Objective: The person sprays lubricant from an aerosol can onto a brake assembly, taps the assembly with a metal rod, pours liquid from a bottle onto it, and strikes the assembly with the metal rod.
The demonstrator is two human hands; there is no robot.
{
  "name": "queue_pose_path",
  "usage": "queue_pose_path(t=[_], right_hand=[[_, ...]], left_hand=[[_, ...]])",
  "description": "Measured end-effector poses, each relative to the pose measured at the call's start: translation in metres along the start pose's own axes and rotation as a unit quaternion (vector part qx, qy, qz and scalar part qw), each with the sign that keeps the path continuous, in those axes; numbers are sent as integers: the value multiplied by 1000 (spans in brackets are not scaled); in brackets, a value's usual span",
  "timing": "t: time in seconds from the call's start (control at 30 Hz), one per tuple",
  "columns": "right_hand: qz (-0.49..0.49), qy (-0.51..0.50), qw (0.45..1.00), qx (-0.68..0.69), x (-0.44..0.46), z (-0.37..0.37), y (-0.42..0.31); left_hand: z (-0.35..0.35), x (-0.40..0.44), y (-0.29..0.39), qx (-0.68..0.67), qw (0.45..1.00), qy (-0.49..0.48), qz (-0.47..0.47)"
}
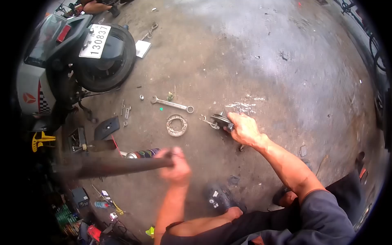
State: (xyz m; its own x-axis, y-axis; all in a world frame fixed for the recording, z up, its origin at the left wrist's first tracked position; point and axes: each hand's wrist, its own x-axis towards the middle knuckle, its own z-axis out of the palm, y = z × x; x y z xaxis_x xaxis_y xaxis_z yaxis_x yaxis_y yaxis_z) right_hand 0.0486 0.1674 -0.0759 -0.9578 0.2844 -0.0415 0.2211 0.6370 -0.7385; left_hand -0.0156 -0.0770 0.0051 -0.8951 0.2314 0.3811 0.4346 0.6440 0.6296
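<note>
My left hand [175, 166] is closed round the end of a long dark bar [118, 166], which reaches out to the left. The bar's far end is smeared by motion, so its kind does not show. My right hand [245, 128] grips a dark round metal part [220, 120] low over the concrete floor. A small metal lever [209, 122] sticks out from that part on its left side. Between the hands lies a ring of brake shoes [177, 125]. Just beyond it is a combination wrench [172, 104]. A spray can [141, 154] lies partly behind the bar.
A scooter with its rear wheel [110, 61] stands at the upper left. Small wrenches [127, 112], a dark flat plate [107, 128] and a yellow tool [42, 141] lie at the left. My shoe [220, 198] is below. Another person's leg [97, 7] shows at the top.
</note>
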Motion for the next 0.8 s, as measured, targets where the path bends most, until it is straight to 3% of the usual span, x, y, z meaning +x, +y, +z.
queue_pose_path(t=[0.03,0.1,0.13,0.17,0.27,0.3,0.33,0.4,0.43,0.5,0.57,0.63,0.7,0.77,0.8], right_hand=[[-12,7,1000,7,-3,3,2],[-40,7,999,-10,-4,4,1],[-73,-7,997,-24,-6,7,-4],[-97,-11,994,-46,-6,6,-2],[-86,19,996,-19,-12,6,11],[-70,21,997,-22,-18,6,13],[-74,9,997,-24,-23,8,15],[-97,-5,995,-31,-14,9,21],[-102,-11,994,-23,-10,6,16],[-104,-24,994,-19,-6,-3,12],[-92,2,995,-32,-9,-5,13],[-48,44,998,-5,-14,3,18],[-31,27,999,-1,-14,3,20],[-58,11,998,-16,-12,6,26],[-53,23,998,-13,-15,7,26]], left_hand=[[14,-23,-19,-19,998,-59,-10],[59,-75,-110,141,918,-335,-157],[39,-38,-75,127,885,-372,-251],[27,-16,-56,113,903,-345,-230],[-14,39,29,-139,969,-128,-159],[-24,44,39,-195,971,-49,-130],[-28,36,41,-244,955,17,-169],[-1,-2,-1,-47,998,-35,-6],[17,-25,-35,56,994,-55,79],[59,-74,-112,150,928,-321,-115],[32,-19,-65,33,915,-319,-246],[3,28,0,-113,969,-167,-142],[-21,58,35,-182,980,-21,-82],[-25,36,31,-170,971,50,-162],[-11,16,8,-47,997,-8,-53]])
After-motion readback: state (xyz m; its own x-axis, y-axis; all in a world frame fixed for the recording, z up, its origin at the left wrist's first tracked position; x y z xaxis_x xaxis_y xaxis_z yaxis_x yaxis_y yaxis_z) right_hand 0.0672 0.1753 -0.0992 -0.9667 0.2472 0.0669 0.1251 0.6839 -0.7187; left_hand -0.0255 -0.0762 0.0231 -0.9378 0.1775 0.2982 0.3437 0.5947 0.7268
